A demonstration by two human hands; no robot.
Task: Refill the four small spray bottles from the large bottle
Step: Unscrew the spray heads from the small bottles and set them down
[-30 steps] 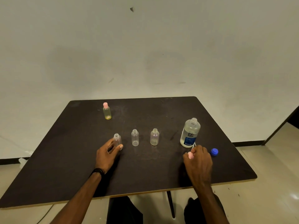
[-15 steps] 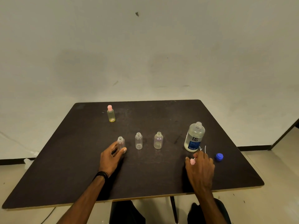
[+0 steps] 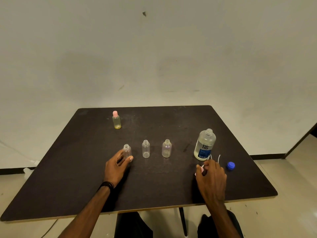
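Dark laminate is covering the table [image 3: 72,177], and a person is sitting at its near edge with both arms stretched over it. Their left hand [image 3: 116,166] is curling round the leftmost small bottle [image 3: 127,150], thumb across its lower front, holding it upright on the tabletop. Two more uncapped small bottles, a clear one [image 3: 146,148] and a faintly tinted one [image 3: 166,148], are standing in a row to its right, each apart from the next. A fourth, yellowish bottle [image 3: 116,120] with a pink cap is standing farther back on the left. The large bottle [image 3: 204,144], uncapped and bearing a blue label, is standing near the right, its blue cap [image 3: 230,165] lying just in front. Their right hand [image 3: 211,177] is pinching a pink spray top [image 3: 201,169] between the fingertips, with thin white tubes [image 3: 219,158] lying on the table beside the large bottle.
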